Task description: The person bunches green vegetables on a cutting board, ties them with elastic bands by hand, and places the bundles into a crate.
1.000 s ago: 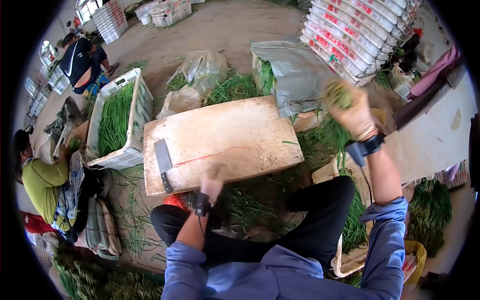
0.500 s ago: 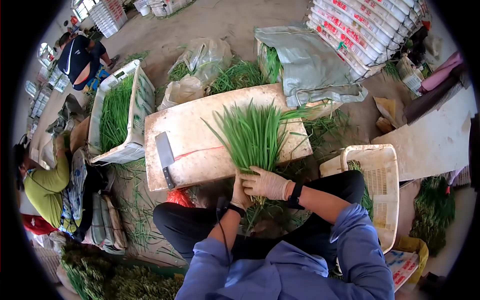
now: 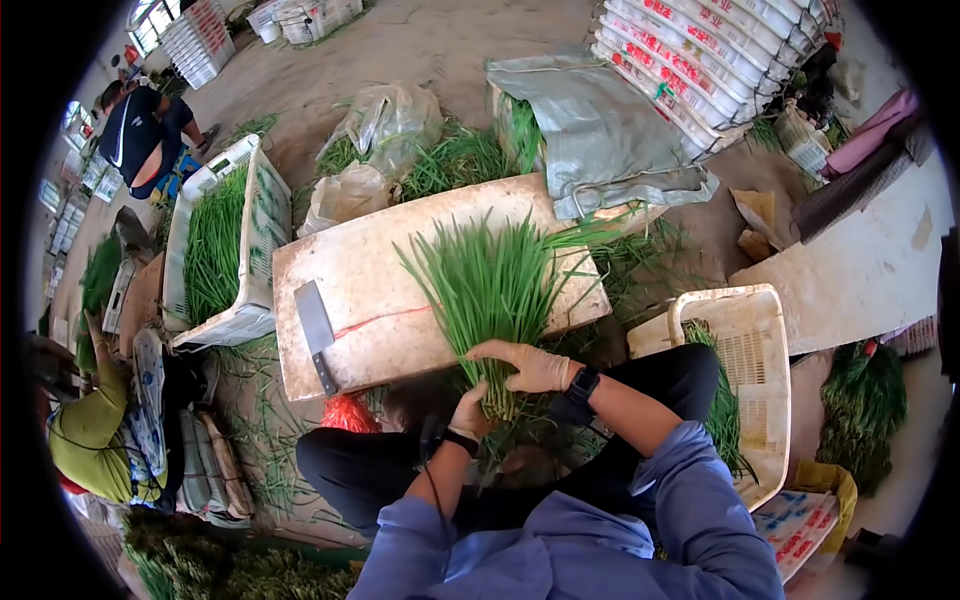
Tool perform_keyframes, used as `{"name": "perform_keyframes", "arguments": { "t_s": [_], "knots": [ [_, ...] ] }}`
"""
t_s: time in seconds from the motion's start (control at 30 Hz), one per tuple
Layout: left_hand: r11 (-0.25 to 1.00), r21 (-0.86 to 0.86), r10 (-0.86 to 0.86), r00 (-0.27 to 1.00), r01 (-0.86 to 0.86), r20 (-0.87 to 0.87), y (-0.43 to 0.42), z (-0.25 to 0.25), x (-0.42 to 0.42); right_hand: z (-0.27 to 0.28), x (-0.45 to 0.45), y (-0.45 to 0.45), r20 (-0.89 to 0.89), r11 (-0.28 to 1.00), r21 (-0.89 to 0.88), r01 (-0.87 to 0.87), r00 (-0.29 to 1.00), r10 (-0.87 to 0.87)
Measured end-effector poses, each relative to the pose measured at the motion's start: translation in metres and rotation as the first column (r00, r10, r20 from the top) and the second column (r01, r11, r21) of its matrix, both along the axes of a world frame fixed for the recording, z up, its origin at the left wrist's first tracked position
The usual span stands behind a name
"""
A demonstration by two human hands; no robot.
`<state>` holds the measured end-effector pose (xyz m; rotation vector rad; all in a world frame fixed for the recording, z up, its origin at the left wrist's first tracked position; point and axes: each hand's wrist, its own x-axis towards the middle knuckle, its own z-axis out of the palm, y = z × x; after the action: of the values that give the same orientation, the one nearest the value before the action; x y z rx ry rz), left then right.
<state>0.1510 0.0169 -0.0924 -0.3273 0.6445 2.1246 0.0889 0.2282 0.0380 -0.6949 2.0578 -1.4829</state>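
Note:
A bunch of garlic chives stands between my hands, its leaves fanned out over the board and its pale stem ends toward my lap. My left hand, gloved, is wrapped round the left side of the stems, low near their ends. A little higher, my right hand in a pale glove closes on the bunch from the right, with the thumb side across the front. Some fingers are hidden behind the stems. A cleaver lies flat on the board's left part, beside a red line.
Left of the board stands a white crate filled with chives. At my right is another crate. A grey-green sheet covers a box behind the board. Stacked crates rise beyond it. Two people work at the left.
My left hand has slid down toward the stem ends, and my right hand has shifted slightly up and right. The person in green at left now raises a bunch of greens.

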Motion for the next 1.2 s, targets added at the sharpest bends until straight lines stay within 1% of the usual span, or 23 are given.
{"name": "perform_keyframes", "arguments": {
  "t_s": [0.03, 0.07, 0.13, 0.17, 0.2, 0.23, 0.27, 0.3, 0.33, 0.4, 0.43, 0.5, 0.6, 0.63, 0.73, 0.77, 0.8, 0.83, 0.9, 1.0, 1.03, 1.13, 1.2],
  "knots": [
    [0.998, 0.056, 0.006, 0.999, -0.008, 0.041, 0.001, -0.009, -0.003, 0.002, -0.006, 0.001, 0.002, 1.000, -0.008, 0.015, 1.000, -0.015],
    [0.999, 0.053, -0.008, 0.999, 0.007, 0.033, 0.000, -0.017, -0.003, 0.004, -0.012, 0.002, 0.005, 0.999, -0.016, 0.031, 1.000, -0.031],
    [0.998, 0.045, -0.037, 0.999, 0.036, 0.020, -0.001, -0.013, -0.006, 0.019, -0.035, 0.016, 0.121, 0.982, 0.019, 0.188, 0.974, -0.189],
    [0.999, 0.046, 0.005, 1.000, -0.005, -0.009, 0.001, -0.004, -0.006, 0.026, -0.051, 0.027, -0.179, 0.931, 0.103, 0.349, 0.927, -0.328],
    [0.999, 0.046, 0.018, 1.000, -0.018, -0.008, 0.003, 0.005, -0.006, 0.017, -0.071, 0.044, -0.379, 0.838, 0.136, 0.528, 0.810, -0.448],
    [0.998, 0.047, 0.032, 0.999, -0.031, -0.007, 0.004, 0.010, -0.005, 0.004, -0.090, 0.062, -0.577, 0.717, 0.157, 0.679, 0.652, -0.492],
    [0.998, 0.048, 0.048, 0.999, -0.048, -0.006, 0.005, 0.010, -0.006, 0.007, -0.106, 0.077, -0.583, 0.550, 0.349, 0.759, 0.635, -0.507],
    [0.995, 0.103, 0.016, 1.000, -0.017, 0.015, 0.001, 0.001, -0.006, 0.009, -0.118, 0.091, -0.615, 0.488, 0.481, 0.728, 0.677, -0.404],
    [0.994, 0.112, 0.007, 1.000, -0.007, 0.002, 0.001, 0.005, -0.009, -0.003, -0.128, 0.102, -0.669, 0.515, 0.454, 0.727, 0.660, -0.342],
    [0.991, 0.129, -0.014, 1.000, 0.017, -0.025, -0.001, 0.020, -0.012, -0.021, -0.143, 0.112, -0.562, 0.441, 0.645, 0.624, 0.778, -0.279],
    [0.997, 0.050, 0.058, 0.998, -0.057, -0.019, 0.005, 0.042, -0.013, -0.035, -0.149, 0.116, -0.572, 0.406, 0.667, 0.625, 0.779, -0.258],
    [0.997, 0.061, 0.060, 0.997, -0.057, -0.049, 0.001, 0.035, -0.014, -0.059, -0.156, 0.120, -0.584, 0.335, 0.710, 0.619, 0.784, -0.212],
    [0.989, 0.137, 0.075, 0.994, -0.063, -0.084, -0.008, 0.004, -0.012, -0.055, -0.169, 0.137, -0.517, 0.244, 0.827, 0.506, 0.856, -0.021],
    [0.989, 0.137, 0.075, 0.994, -0.063, -0.085, -0.011, -0.001, -0.013, -0.057, -0.170, 0.141, -0.654, 0.197, 0.745, 0.637, 0.756, 0.027],
    [0.989, 0.116, 0.096, 0.993, -0.088, -0.066, -0.009, 0.011, -0.017, -0.040, -0.180, 0.168, -0.701, 0.082, 0.712, 0.697, 0.700, 0.138],
    [0.990, 0.112, 0.093, 0.994, -0.087, -0.051, -0.009, 0.021, -0.020, -0.035, -0.186, 0.177, -0.790, 0.041, 0.568, 0.822, 0.530, 0.308],
    [0.991, 0.108, 0.089, 0.995, -0.085, -0.035, -0.008, 0.026, -0.021, -0.030, -0.194, 0.189, -0.829, 0.088, 0.507, 0.858, 0.456, 0.323],
    [0.994, 0.071, 0.082, 0.995, -0.078, -0.055, -0.007, 0.023, -0.020, -0.009, -0.196, 0.186, -0.807, 0.081, 0.534, 0.841, 0.479, 0.346],
    [0.991, 0.124, 0.059, 0.997, -0.053, -0.044, -0.008, 0.019, -0.021, 0.046, -0.190, 0.176, -0.782, 0.104, 0.537, 0.837, 0.447, 0.434],
    [0.977, 0.206, 0.058, 0.998, -0.050, -0.034, -0.013, 0.018, -0.020, 0.070, -0.208, 0.190, -0.775, 0.094, 0.467, 0.879, 0.356, 0.523],
    [0.971, 0.235, 0.062, 0.998, -0.053, -0.031, -0.014, 0.018, -0.020, 0.084, -0.213, 0.191, -0.769, 0.045, 0.393, 0.919, 0.301, 0.565],
    [0.983, 0.154, 0.102, 0.995, -0.099, -0.007, -0.015, 0.015, -0.021, 0.134, -0.223, 0.201, -0.776, -0.021, 0.350, 0.937, 0.303, 0.553],
    [0.983, 0.161, 0.094, 0.995, -0.088, -0.033, -0.015, 0.015, -0.023, 0.164, -0.224, 0.205, -0.853, 0.077, 0.321, 0.944, 0.253, 0.456]
  ]
}}
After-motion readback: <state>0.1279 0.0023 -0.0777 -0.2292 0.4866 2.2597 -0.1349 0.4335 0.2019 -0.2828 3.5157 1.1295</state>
